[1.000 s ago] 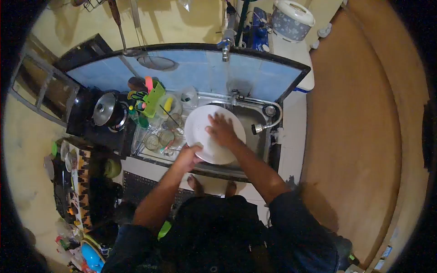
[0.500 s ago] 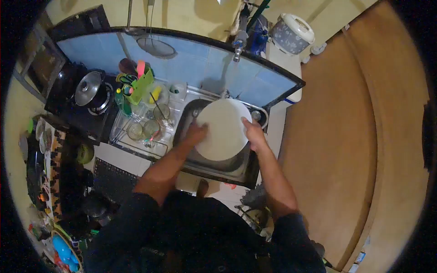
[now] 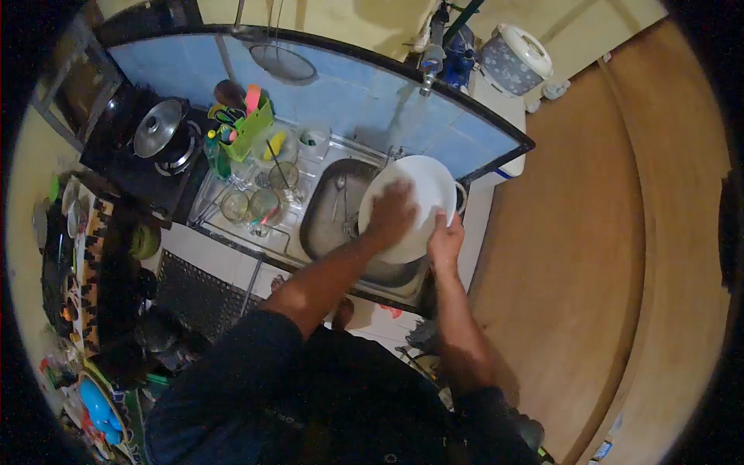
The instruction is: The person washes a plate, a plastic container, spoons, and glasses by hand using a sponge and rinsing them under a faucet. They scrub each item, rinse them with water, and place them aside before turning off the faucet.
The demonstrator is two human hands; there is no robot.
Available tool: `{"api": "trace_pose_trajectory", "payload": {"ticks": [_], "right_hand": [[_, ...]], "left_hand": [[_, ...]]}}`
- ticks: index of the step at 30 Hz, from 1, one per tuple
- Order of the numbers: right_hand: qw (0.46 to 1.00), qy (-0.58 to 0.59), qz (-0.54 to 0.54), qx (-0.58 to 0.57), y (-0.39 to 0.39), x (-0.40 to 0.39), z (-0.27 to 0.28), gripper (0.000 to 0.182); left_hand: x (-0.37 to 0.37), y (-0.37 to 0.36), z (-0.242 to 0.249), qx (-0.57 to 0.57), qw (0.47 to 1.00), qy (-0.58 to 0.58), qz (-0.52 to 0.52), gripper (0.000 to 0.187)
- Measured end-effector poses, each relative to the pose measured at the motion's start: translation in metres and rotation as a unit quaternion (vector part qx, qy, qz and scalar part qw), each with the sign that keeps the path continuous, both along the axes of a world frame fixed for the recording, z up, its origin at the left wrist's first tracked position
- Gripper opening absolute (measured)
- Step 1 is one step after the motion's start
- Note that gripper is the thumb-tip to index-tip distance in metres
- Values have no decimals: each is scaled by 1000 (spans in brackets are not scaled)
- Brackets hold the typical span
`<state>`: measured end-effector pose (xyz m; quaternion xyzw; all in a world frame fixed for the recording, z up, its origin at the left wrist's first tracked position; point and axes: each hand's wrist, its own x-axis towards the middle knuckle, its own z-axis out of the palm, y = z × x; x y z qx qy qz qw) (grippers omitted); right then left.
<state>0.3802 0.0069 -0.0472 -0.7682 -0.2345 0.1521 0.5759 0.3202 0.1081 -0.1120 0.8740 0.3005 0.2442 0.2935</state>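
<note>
A large round white plate is held tilted over the steel sink. My right hand grips its right edge, the thumb on the upper face. Across the face of the plate lies my left hand, flat and slightly blurred, its fingers stretched out. Whether it holds something small underneath is hidden. A spoon and other cutlery lie in the sink, left of the plate. Above the plate, the tap sticks out from the wall.
Left of the sink, the drainboard carries glass cups, a green utensil holder and a green bottle. Farther left, a lidded pot sits on the stove. A rice cooker stands at the back right. A strainer hangs on the wall.
My left hand has moved from the plate's left edge onto its face. The plate has shifted right in view, uncovering cutlery in the sink. My right hand still grips the right edge.
</note>
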Motion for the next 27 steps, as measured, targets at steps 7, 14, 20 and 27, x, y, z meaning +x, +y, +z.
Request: {"api": "trace_pose_trajectory", "payload": {"ticks": [7,14,20,27], "right_hand": [[988,130,-46,63,-9,34,-30,33],[891,-398,50,-212,38,63,-51,57],[904,-365,164,-150,125,-40,-80,59],[922,-175,165,-304,81,-33,-109,58]], "left_hand": [[-44,68,-73,-814,539,-212,-41,50],[-85,71,-64,-720,654,-233,-5,45],[-96,66,5,-642,744,-128,133,45],[-112,57,53,-554,814,-85,153,65]]}}
